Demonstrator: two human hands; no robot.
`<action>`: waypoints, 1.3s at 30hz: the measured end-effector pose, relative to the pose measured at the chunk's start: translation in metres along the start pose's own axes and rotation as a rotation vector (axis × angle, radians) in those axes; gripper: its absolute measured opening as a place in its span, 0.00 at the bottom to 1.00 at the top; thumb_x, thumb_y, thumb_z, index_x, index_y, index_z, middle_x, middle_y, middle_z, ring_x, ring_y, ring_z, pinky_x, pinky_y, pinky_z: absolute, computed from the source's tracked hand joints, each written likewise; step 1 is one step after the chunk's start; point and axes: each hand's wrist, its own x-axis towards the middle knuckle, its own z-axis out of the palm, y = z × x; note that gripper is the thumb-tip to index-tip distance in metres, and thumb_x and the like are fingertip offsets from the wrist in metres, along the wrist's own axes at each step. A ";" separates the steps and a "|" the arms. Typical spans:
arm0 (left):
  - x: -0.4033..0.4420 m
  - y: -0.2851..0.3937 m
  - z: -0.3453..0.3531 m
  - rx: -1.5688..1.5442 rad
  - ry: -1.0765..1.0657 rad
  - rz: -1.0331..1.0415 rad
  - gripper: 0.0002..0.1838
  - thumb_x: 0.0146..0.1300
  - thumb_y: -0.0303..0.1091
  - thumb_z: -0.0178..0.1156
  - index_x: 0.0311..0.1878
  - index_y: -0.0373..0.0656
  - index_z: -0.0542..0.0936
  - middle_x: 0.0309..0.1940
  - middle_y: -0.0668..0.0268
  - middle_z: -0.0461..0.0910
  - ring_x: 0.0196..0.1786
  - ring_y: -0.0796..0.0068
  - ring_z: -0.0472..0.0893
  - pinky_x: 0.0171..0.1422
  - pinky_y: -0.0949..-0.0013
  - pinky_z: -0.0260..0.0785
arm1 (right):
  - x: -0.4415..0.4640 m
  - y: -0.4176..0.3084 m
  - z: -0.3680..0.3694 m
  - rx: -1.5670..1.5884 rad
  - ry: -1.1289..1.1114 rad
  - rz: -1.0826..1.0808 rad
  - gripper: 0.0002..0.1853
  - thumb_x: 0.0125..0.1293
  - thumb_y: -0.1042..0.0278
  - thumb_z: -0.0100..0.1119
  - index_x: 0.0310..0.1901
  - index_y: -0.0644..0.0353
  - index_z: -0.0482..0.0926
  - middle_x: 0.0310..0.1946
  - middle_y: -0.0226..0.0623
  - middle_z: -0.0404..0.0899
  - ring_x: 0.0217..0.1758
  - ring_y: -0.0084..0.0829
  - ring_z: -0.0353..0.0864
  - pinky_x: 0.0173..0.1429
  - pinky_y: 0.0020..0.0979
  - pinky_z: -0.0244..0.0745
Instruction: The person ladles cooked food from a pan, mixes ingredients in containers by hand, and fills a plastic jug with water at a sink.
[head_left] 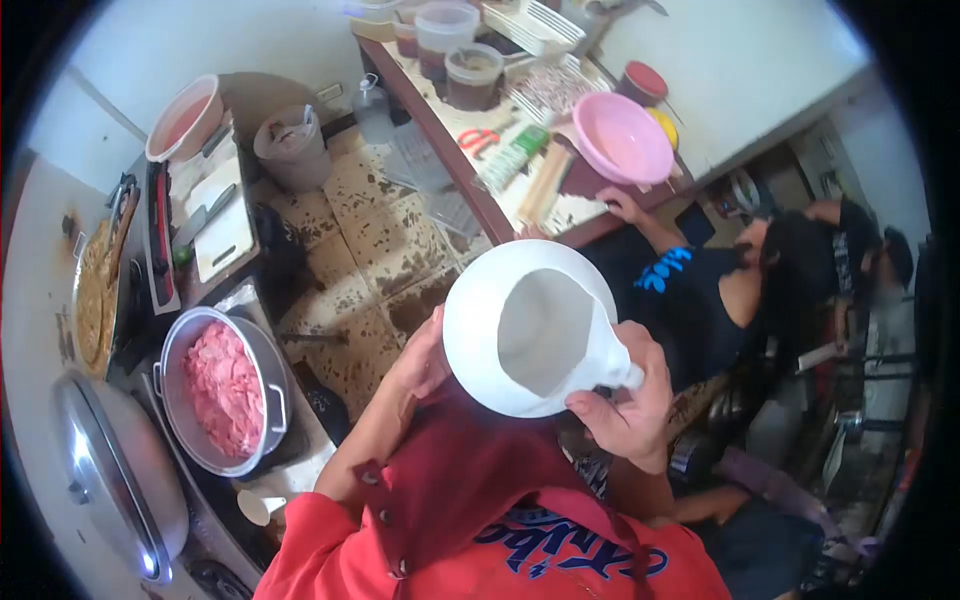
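In front of my chest is a white plastic pitcher (545, 335), seen from above with its wide mouth showing. A round white bowl-like surface (472, 320) surrounds its mouth; I cannot tell whether the two are one piece. My right hand (632, 405) is closed round the pitcher's handle, thumb on the near side. At the left edge of the white bowl is my left hand (422, 355), its fingers curled against the side and partly hidden. The inside of the pitcher looks pale, with no clear contents.
Left, a metal pot (270, 440) holds pink raw meat, beside a large lidded pot (150, 480). A knife lies on a white cutting board (228, 245). A pink basin (610, 125) and several tubs stand on the table ahead. Other people (690, 300) are at right.
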 end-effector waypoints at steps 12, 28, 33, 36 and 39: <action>0.066 0.146 -0.050 0.202 0.192 -0.015 0.35 0.66 0.62 0.38 0.64 0.42 0.61 0.54 0.58 0.73 0.50 0.62 0.78 0.42 0.61 0.77 | 0.181 0.110 0.102 0.124 0.158 0.002 0.21 0.69 0.53 0.48 0.39 0.70 0.69 0.20 0.27 0.68 0.20 0.15 0.62 0.25 0.18 0.59; 0.196 0.397 -0.210 0.651 0.748 -0.112 0.19 0.66 0.40 0.53 0.56 0.41 0.68 0.41 0.63 0.76 0.45 0.71 0.77 0.44 0.68 0.70 | 0.449 0.254 0.129 -0.377 0.099 0.432 0.12 0.66 0.66 0.50 0.43 0.67 0.73 0.26 0.55 0.75 0.27 0.47 0.78 0.31 0.35 0.70; 0.267 0.460 -0.283 1.154 0.516 -0.148 0.17 0.62 0.37 0.57 0.51 0.37 0.73 0.33 0.64 0.78 0.37 0.76 0.76 0.41 0.71 0.70 | 0.506 0.304 0.153 -0.719 0.041 0.672 0.17 0.66 0.57 0.47 0.32 0.67 0.70 0.27 0.59 0.74 0.34 0.57 0.75 0.37 0.48 0.67; 0.316 0.527 -0.290 1.261 0.429 -0.166 0.18 0.61 0.34 0.58 0.51 0.35 0.74 0.32 0.64 0.78 0.35 0.76 0.76 0.40 0.72 0.69 | 0.529 0.323 0.162 -0.833 -0.036 0.834 0.20 0.66 0.55 0.46 0.31 0.68 0.69 0.28 0.59 0.74 0.36 0.58 0.74 0.40 0.50 0.66; 0.351 0.585 -0.310 1.267 0.362 -0.168 0.18 0.61 0.34 0.57 0.52 0.35 0.73 0.36 0.59 0.79 0.39 0.73 0.77 0.43 0.71 0.70 | 0.545 0.343 0.162 -0.879 -0.067 0.908 0.20 0.66 0.54 0.46 0.32 0.68 0.71 0.29 0.59 0.74 0.37 0.58 0.74 0.41 0.50 0.67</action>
